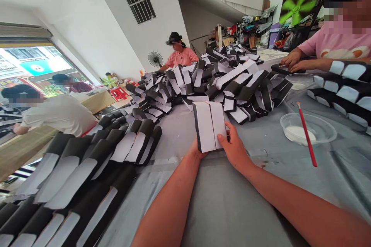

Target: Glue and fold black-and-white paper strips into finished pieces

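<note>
Both my hands hold a folded black-and-white card box [209, 125] upright on the grey table cover [232, 200]. My left hand [194, 150] is mostly hidden behind the box's lower left edge. My right hand [234, 147] grips the box's lower right side, thumb pressed on the white front face. The box's white flaps meet in a centre seam facing me.
A big heap of similar black-and-white boxes [220, 81] lies beyond, and rows of folded ones [87, 170] at left. A clear bowl of white glue [307, 128] with a red brush [306, 139] stands at right. Other people work across the table and at right [336, 42].
</note>
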